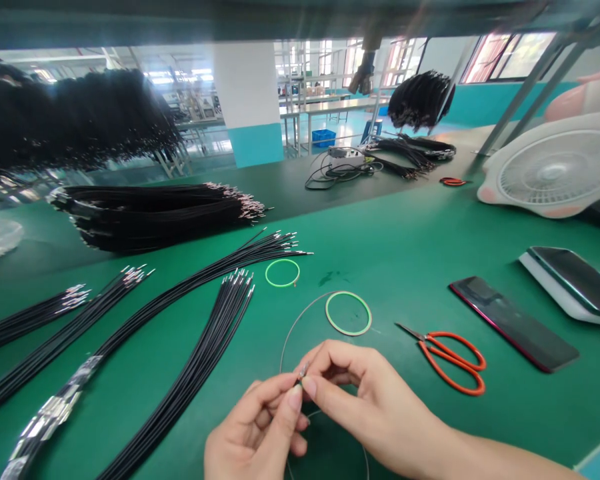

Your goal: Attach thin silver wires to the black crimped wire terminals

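My left hand (260, 430) and my right hand (367, 393) meet at the bottom middle, fingertips touching. Both pinch a thin wire (291, 327) near its end, where a tiny dark and metallic tip shows between the fingers; its detail is too small to tell. The wire arcs up toward a pale green ring (371, 315) lying just beyond my hands, and loops below them. A second green ring (267, 273) lies farther back. Red-handled scissors (430, 340) rest to the right of my right hand, blades partly spread.
Bundles of black cables (195, 363) with silvery tips lie left; a thick cable coil (155, 217) sits behind. To the right are a dark phone (513, 323), another device (577, 280) on a white block, and a white fan (560, 167). A grey box (347, 159) with cords stands at the back.
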A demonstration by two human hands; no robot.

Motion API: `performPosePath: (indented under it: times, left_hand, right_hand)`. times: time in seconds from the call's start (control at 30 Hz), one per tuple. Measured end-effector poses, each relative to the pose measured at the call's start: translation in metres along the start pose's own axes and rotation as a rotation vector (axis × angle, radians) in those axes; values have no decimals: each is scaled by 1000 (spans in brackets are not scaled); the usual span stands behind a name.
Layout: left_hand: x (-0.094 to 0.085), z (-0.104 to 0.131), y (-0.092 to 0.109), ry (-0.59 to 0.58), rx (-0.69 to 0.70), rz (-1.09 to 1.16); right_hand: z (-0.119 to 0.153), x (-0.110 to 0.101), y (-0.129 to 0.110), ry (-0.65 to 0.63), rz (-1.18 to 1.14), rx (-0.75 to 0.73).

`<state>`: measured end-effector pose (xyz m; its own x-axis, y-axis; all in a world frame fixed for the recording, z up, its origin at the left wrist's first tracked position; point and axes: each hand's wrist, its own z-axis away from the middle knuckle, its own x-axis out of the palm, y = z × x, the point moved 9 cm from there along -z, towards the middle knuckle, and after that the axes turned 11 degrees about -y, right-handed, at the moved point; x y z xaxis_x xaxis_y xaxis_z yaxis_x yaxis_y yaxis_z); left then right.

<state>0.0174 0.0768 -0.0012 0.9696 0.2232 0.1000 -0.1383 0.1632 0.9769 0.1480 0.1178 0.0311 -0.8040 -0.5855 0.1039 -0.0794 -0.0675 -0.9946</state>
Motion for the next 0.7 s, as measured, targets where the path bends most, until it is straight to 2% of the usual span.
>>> performPosePath:
  times: [0.3, 0.47, 0.53, 0.6, 0.63, 0.7]
  left_hand:
    - [0, -5, -17, -112, -148, 189]
    - [1, -7, -15, -133, -139, 203]
    - [2, -8, -12, -122, -117, 187]
    - [3, -10, -9, -100, -81, 187]
    - [3, -10, -7, -91, -58, 192]
    - [5, -11, -3, -85, -14, 189]
  right_hand:
    - [0, -5, -4, 18, 212, 5]
    - [-4, -6, -3, -3, 306, 13]
    - [-2, -12, -11, 56, 460, -51]
    - [4, -14, -29, 145, 701, -198]
    - [8, -10, -38, 157, 835, -293]
    - [15, 5, -49, 99, 1075, -457]
